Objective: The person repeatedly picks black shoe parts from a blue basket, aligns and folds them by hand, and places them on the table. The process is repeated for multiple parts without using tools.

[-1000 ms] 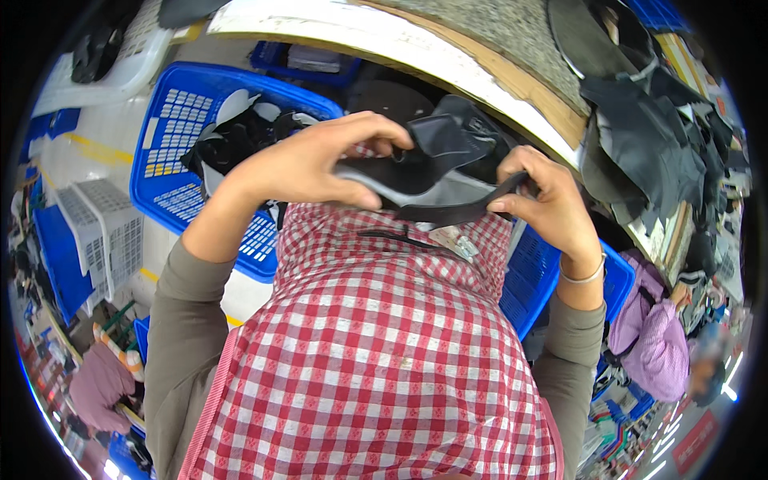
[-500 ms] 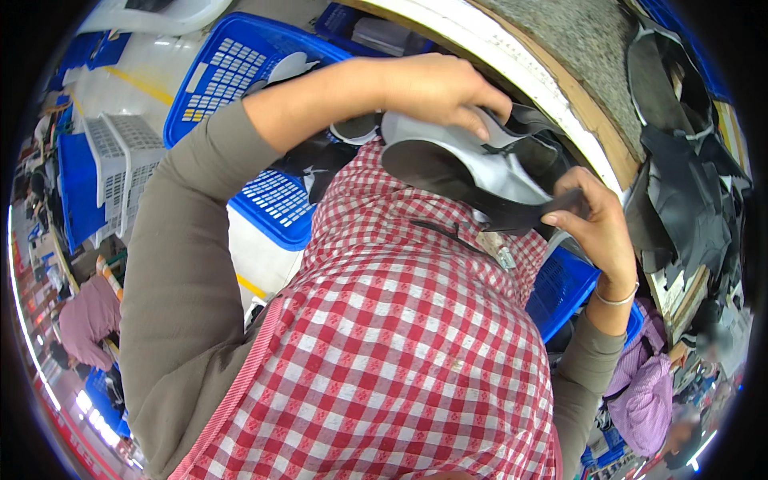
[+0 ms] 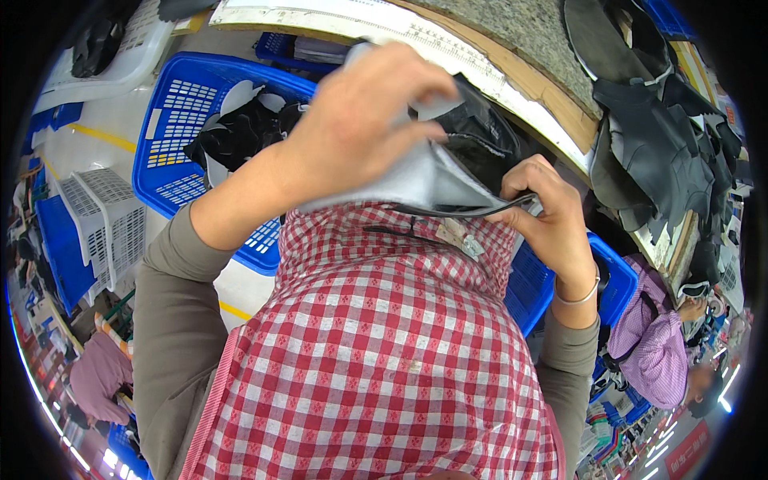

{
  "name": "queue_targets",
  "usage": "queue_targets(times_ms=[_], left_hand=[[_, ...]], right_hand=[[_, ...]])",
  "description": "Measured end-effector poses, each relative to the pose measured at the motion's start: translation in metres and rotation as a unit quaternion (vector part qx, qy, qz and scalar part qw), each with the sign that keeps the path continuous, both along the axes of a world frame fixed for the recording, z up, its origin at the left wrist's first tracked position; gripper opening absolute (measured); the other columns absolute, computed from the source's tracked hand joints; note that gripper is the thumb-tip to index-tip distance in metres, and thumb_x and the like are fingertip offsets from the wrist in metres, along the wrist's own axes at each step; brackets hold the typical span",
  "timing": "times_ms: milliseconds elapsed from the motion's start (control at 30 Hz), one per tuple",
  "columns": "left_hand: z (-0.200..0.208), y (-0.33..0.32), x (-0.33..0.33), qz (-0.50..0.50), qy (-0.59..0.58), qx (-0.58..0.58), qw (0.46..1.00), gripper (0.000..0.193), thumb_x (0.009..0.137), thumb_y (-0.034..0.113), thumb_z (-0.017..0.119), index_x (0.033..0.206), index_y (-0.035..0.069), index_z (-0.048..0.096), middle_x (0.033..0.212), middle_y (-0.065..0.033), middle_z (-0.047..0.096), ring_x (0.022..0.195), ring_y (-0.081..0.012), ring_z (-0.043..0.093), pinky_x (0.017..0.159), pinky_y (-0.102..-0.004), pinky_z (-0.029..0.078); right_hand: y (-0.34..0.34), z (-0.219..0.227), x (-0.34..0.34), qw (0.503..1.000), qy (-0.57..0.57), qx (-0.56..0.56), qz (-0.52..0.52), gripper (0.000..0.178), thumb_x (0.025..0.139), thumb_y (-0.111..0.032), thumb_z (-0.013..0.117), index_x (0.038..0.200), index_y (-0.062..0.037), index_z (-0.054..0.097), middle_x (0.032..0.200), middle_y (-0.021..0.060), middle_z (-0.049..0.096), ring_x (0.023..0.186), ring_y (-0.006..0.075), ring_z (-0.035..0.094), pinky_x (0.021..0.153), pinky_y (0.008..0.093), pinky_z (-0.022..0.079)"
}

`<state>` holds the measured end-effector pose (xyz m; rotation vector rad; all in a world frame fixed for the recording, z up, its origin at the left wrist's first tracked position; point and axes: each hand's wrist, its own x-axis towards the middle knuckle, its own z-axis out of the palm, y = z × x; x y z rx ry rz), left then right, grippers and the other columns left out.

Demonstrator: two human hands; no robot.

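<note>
A floppy black leather-like piece with a pale grey lining [image 3: 400,180] is spread in front of my apron, its lining turned up. My right hand [image 3: 552,212] pinches its right corner between thumb and fingers. My left hand [image 3: 360,120], blurred by motion, is over the piece's left part, thumb and forefinger apart. The left hand hides some of the lining, and whether its other fingers touch the piece does not show. Behind the piece lie more black folds [image 3: 480,132] by the table edge.
A blue basket [image 3: 152,160] of black and pale pieces stands to the left, and another blue basket [image 3: 612,280] sits below my right hand. The table edge [image 3: 472,60] runs across the top. Black cut pieces [image 3: 660,152] hang at the right. Co-workers are at both sides.
My left hand has moved left and toward me, spreading apart its thumb and forefinger. The piece has turned more lining upward. My right hand keeps its pinch, slightly further left in view.
</note>
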<state>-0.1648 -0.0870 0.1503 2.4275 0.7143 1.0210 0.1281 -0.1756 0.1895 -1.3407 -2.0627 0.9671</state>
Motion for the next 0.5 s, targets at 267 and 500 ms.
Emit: queue_targets(times_ms=[267,500], left_hand=[[-0.025,-0.021,0.04,-0.093,0.274,0.003,0.957,0.05,0.089,0.001,0.063,0.138,0.006,0.056,0.129,-0.014,0.064,0.125,-0.0306,0.061,0.101,-0.0413,0.051],[-0.027,-0.018,0.018,-0.045,0.089,0.059,0.993,0.043,0.072,0.015,0.084,0.113,0.014,0.072,0.107,0.0007,0.071,0.116,-0.0208,0.059,0.098,-0.04,0.038]], right_hand=[[-0.006,0.006,-0.001,0.999,-0.031,0.007,0.0,0.037,0.065,-0.004,0.091,0.086,-0.0025,0.06,0.087,0.0075,0.062,0.085,0.0254,0.059,0.077,0.0357,0.049],[-0.018,0.003,0.008,0.997,-0.057,0.053,-0.028,0.039,0.06,0.001,0.088,0.087,-0.0033,0.06,0.085,0.0095,0.057,0.084,0.0303,0.058,0.072,0.0397,0.05]])
